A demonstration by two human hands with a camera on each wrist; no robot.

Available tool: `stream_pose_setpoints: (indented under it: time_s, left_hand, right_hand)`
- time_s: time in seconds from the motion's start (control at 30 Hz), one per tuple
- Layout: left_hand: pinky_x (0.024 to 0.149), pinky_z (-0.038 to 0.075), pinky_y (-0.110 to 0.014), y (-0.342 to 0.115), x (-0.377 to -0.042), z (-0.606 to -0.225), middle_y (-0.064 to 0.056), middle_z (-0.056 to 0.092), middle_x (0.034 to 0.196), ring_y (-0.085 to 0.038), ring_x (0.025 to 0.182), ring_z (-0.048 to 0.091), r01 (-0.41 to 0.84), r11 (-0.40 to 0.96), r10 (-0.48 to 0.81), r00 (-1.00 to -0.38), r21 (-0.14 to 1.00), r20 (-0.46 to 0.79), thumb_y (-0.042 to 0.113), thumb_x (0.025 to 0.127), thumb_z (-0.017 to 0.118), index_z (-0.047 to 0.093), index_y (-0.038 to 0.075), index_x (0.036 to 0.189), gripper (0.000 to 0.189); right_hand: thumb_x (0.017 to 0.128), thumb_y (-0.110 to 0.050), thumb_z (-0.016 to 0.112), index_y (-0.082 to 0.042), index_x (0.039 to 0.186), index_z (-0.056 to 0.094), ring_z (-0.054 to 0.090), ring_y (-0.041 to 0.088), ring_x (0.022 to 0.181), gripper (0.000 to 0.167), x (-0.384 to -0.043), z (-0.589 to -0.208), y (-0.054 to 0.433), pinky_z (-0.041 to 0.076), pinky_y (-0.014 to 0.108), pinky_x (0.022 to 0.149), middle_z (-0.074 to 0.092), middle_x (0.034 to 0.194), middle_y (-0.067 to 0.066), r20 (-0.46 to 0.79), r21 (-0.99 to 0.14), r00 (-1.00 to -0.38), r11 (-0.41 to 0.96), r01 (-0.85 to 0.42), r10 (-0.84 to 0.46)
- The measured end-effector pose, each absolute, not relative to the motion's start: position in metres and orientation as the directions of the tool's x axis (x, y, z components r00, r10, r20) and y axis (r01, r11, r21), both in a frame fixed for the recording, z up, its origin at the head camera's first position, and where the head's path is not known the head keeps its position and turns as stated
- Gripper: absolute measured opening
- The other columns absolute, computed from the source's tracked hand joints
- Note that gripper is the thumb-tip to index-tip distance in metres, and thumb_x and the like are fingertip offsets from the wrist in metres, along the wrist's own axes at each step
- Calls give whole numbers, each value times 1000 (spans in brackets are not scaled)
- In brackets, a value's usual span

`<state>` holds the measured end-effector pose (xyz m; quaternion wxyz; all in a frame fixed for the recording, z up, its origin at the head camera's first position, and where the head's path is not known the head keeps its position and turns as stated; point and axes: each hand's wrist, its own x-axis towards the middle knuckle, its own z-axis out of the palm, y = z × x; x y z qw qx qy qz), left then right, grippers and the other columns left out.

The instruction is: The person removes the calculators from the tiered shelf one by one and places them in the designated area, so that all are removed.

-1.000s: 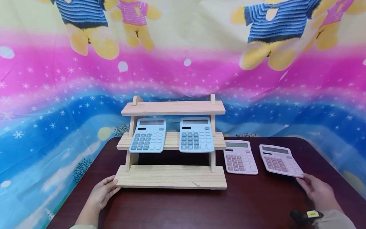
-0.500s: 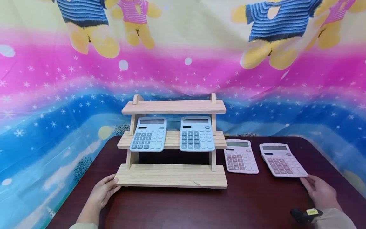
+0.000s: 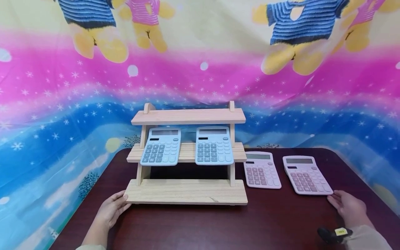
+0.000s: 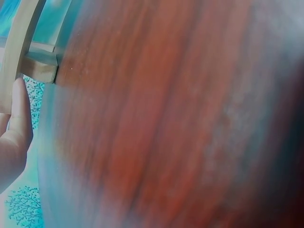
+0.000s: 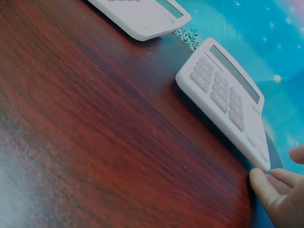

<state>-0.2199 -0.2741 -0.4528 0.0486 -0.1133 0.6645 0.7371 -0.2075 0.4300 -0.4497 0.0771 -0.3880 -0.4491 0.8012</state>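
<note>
A three-tier wooden display shelf (image 3: 187, 192) stands on the dark table. My left hand (image 3: 110, 210) grips the left end of its lowest board; in the left wrist view a finger (image 4: 20, 107) presses against the wood. At the right, a pink calculator (image 3: 307, 175) lies face up, turned at an angle. My right hand (image 3: 351, 208) pinches its near right corner, with the thumb (image 5: 260, 185) at that corner in the right wrist view. Just left of it lies a second pink calculator (image 3: 262, 170), beside the shelf.
Two light-blue calculators, a left one (image 3: 160, 146) and a right one (image 3: 214, 146), lean on the middle board. The top board (image 3: 187, 116) is bare. A patterned cloth (image 3: 200, 80) hangs behind the brown table (image 3: 200, 229).
The right pink calculator has turned slightly and its near right corner has come down, the right hand staying at that corner. The left hand holds its place on the shelf.
</note>
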Motion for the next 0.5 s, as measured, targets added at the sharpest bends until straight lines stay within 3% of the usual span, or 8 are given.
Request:
stream_pose_setpoints:
  time_s: [0.17,0.33,0.5]
  left_hand:
    - [81,45,-25,-273,-220,-453,-32,19,130,-5,83,53,-216,-109,-82,-971,970,-225,14,88,50,13,-10,133,63]
    - [81,45,-25,-272,-219,-452,-33,20,129,-5,83,53,-212,-104,-82,-972,972,-221,15,88,51,13,-10,133,65]
    - [81,45,-26,-273,-219,-450,-34,21,128,-7,84,53,-214,-94,-85,-971,972,-222,13,88,51,13,-11,133,64]
  right_hand:
    - [91,-10,35,-13,51,51,57,11,56,43,-199,-450,436,52,30,57,52,56,1,-542,-765,-733,-603,227,411]
    - [91,-13,39,-12,61,51,57,11,58,32,-195,-444,433,52,30,65,53,58,1,-531,-758,-750,-617,213,394]
    - [88,-14,47,-10,62,55,58,14,62,28,-194,-432,416,49,31,75,56,61,4,-510,-706,-801,-684,181,314]
